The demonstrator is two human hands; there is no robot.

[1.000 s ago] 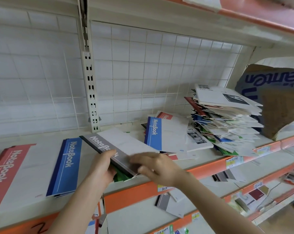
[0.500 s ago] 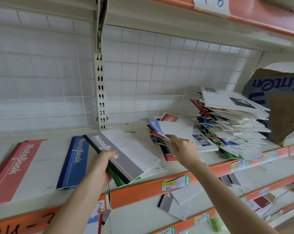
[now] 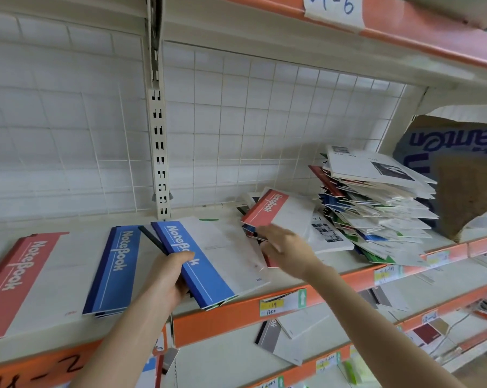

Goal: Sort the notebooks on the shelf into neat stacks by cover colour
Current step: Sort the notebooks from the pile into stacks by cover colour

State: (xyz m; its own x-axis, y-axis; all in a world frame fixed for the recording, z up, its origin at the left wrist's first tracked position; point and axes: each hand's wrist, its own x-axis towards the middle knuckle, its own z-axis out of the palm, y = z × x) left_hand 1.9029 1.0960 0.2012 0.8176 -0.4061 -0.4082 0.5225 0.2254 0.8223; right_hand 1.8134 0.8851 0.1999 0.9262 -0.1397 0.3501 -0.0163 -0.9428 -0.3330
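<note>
Left hand: fingers and thumb curled round the near-left edge of a small held pile, lifted at a tilt over the middle of the shelf. Top of that pile: a blue-banded notebook, white cover to the right of the band. A dark-spined notebook juts out to the far left beneath it, and a green edge shows at the near corner.

Right hand: reaching far and left, fingertips at the near-left corner of a low pile topped by a red-banded notebook. The hand is motion-blurred; it appears to touch the pile, but whether it pinches it cannot be told.

Left of the hands: a blue stack lying flat just beside the held pile, and a red stack at the far left.

Right of the hands: a photo-cover notebook lying flat, then a tall unsorted heap of mixed red, blue, green and white covers, splayed and leaning. A torn cardboard box stands beyond it.

Behind: a white wire grid. On the orange shelf lip: a price label. On the lower shelf: a grey-banded notebook.
</note>
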